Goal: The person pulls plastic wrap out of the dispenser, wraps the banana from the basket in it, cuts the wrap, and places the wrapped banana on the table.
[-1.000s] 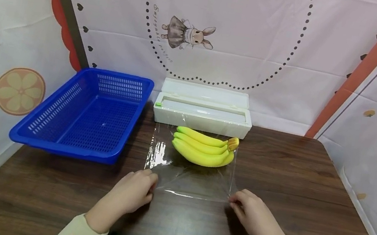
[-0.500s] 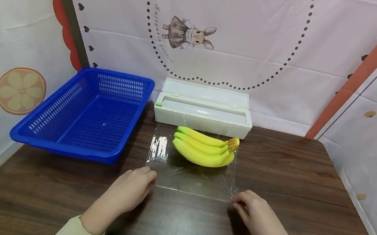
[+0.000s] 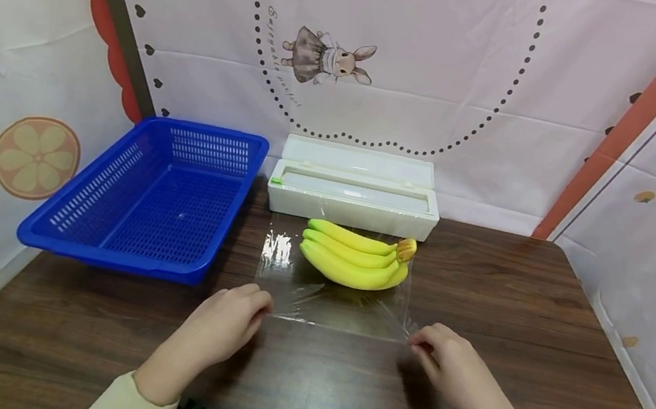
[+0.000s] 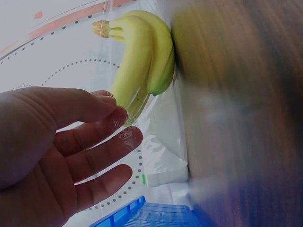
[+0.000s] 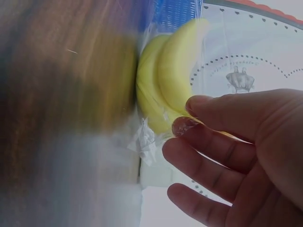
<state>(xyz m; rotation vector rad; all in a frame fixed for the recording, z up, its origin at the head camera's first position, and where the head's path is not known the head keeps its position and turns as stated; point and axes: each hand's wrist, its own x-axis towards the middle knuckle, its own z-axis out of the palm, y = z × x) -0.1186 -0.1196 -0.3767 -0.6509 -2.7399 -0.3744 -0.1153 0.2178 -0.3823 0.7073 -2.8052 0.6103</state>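
Observation:
A bunch of yellow bananas (image 3: 351, 259) with green tips lies on a sheet of clear cling film (image 3: 342, 312) spread over the table. The film runs back to a white cling film box (image 3: 353, 209) whose lid stands raised. My left hand (image 3: 230, 322) pinches the film's near left corner; in the left wrist view its thumb and index finger meet on the film, the other fingers loosely bent. At the near right corner my right hand (image 3: 456, 371) pinches the film between thumb and index finger. The film's near edge stretches between both hands.
A blue plastic basket (image 3: 170, 214) stands at the left on the dark wooden table (image 3: 320, 406). Printed cloth (image 3: 419, 46) hangs behind and along both sides. Both wrists carry black camera straps.
Both hands have moved slightly forward and a little apart, carrying the film's near edge toward the bananas. The bananas, box and basket stay in place.

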